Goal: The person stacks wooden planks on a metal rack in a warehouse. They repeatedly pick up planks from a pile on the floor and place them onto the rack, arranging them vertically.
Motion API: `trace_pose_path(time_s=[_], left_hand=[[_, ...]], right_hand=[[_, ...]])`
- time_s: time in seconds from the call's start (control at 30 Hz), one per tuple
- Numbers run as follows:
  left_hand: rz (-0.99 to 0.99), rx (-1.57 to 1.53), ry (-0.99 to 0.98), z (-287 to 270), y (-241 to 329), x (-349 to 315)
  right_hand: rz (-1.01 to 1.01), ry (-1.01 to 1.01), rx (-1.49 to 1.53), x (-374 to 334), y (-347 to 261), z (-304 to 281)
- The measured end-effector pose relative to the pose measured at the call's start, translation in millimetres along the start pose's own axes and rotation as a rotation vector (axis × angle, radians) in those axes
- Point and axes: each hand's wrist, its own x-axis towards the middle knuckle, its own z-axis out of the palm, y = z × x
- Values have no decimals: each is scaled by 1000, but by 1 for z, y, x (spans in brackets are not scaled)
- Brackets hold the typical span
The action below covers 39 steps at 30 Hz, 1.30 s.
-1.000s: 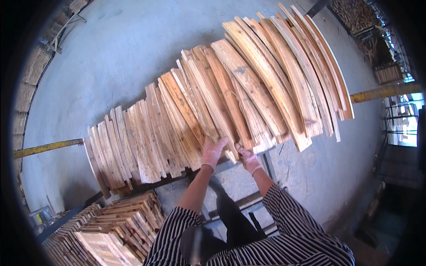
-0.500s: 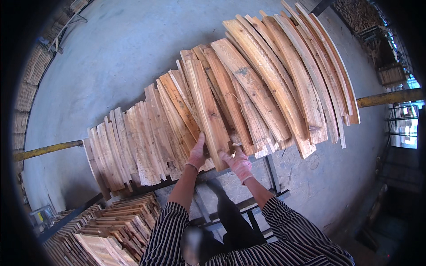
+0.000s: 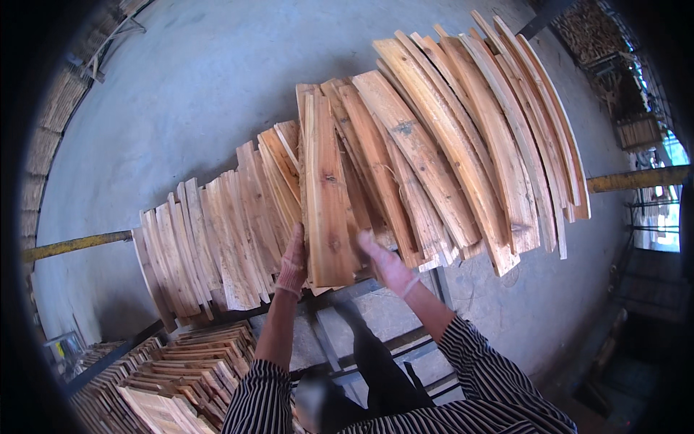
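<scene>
A wide wooden board with knots lies tilted in a long row of boards, its near end toward me. My left hand, in a pale pinkish glove, lies along the left edge of this board with straight fingers; its thumb is hidden. Just right of the near end is my right hand, gloved alike, its fingers stretched out and slightly blurred. Whether its fingertips touch the board I cannot tell. Narrower boards stand packed to the left, and longer, bowed-looking boards lean at the right.
The row rests on a dark metal frame. Yellow bars stick out at both ends. Below left stands a stack of boards. Further stacks line the left wall, and grey concrete floor stretches behind.
The wide board has turned more upright, its near end shifting left. My left hand has moved left with it. My right hand has come off the board's end, fingers now straightened.
</scene>
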Motion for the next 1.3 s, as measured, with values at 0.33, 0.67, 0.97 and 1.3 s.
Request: trace_pose_path(time_s=[0.33,0.67,0.97,1.3], left_hand=[[36,-144,-72,30,-2,35],[-208,-236,219,-17,-66,-196],[-294,-127,143,0,-39,-186],[-110,510,56,60,31,-178]], right_hand=[[-73,-19,39,85,-11,-5],[113,-22,-119,-72,100,21],[152,73,615,-24,152,23],[151,5,595,-66,83,75]])
